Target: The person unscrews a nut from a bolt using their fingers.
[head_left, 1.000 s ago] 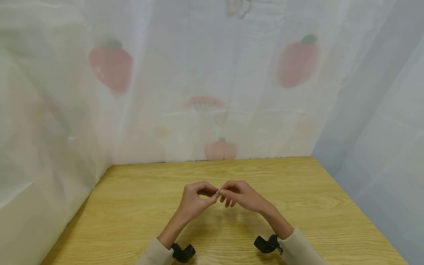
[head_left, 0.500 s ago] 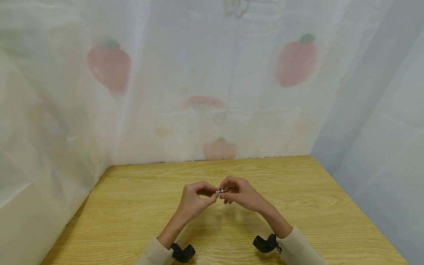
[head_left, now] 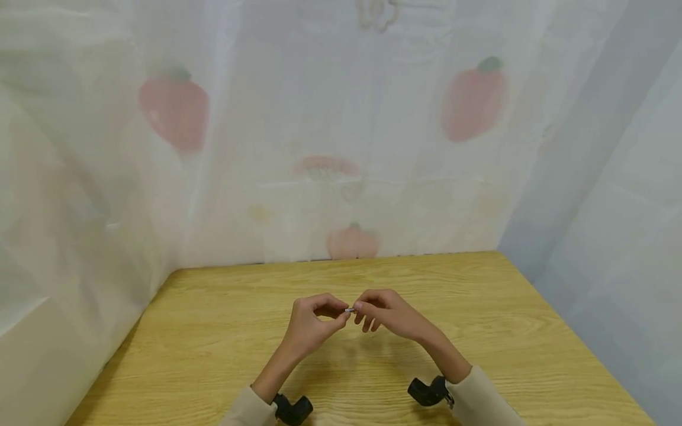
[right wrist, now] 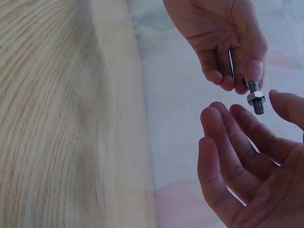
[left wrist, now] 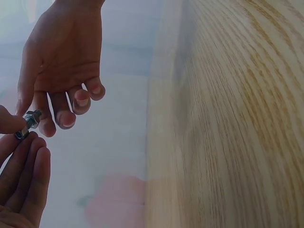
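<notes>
A small silvery metal bolt (head_left: 349,310) is held above the table, pinched at one end between the thumb and fingers of my left hand (head_left: 311,325). A hex nut (right wrist: 256,98) sits on its threaded shank, and a short stretch of thread sticks out past the nut. My right hand (head_left: 396,316) is at the nut end. In the right wrist view, its thumb and index finger stand on either side of the nut with a small gap. Its other fingers are loosely bent. The bolt's far end is mostly covered by the left fingertips.
Below the hands lies a wood-grain table (head_left: 224,331). A pale curtain (head_left: 415,195) with strawberry prints hangs along the table's back edge, and more pale sheeting closes both sides. Black wrist cameras (head_left: 426,391) are strapped at both cuffs.
My right thumb and index finger were close together, parted half a second ago to show more of the bolt and nut, then moved nearer each other again. The left hand stays nearly still.
</notes>
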A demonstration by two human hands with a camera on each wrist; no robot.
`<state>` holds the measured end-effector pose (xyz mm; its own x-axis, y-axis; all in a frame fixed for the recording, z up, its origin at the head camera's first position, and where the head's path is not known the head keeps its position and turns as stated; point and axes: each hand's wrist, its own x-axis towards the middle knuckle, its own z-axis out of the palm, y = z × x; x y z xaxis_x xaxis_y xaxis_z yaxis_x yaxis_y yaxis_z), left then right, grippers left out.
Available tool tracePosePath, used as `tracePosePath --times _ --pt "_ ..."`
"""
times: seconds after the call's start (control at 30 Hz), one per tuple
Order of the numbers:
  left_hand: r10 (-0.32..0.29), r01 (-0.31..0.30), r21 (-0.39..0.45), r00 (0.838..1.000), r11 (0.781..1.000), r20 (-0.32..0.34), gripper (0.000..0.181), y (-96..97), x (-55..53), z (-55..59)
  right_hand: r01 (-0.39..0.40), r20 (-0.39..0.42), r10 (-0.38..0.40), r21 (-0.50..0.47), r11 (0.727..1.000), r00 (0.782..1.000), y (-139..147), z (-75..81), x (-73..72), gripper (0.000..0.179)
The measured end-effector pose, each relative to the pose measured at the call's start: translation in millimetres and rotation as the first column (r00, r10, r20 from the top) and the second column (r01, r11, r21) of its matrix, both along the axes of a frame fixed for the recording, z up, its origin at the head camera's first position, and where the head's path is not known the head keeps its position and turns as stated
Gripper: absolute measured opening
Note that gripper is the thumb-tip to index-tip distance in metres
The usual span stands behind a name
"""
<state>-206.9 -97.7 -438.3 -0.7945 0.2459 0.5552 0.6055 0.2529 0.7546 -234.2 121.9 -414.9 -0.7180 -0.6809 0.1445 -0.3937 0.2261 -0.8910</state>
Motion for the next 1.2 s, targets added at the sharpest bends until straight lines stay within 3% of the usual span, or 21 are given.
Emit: tracePosePath --times 0.33,0.57,0.7,1.2 --pt "0.0 0.0 0.003 1.0 1.0 0.022 0.006 0.3 1.1 1.2 -0.029 0.024 0.03 -0.043 0.999 0.999 -1.2 -1.6 -0.1 0.024" --pt "-0.001 0.0 0.015 0.999 1.0 0.041 0.007 0.7 1.4 1.1 -0.038 -0.055 0.033 -0.081 0.996 0.998 -0.8 -2.8 1.0 0.016" --pt "-0.003 0.003 0.008 1.0 1.0 0.026 0.006 0.0 1.4 0.1 -0.044 -0.056 0.039 -0.099 0.994 0.998 -1.9 -3.0 1.0 0.018" --pt "0.002 -0.002 -0.003 1.0 1.0 0.015 0.005 1.0 0.8 -0.5 -0.024 0.021 0.024 0.002 1.0 0.999 -0.6 -1.5 -0.2 0.03"
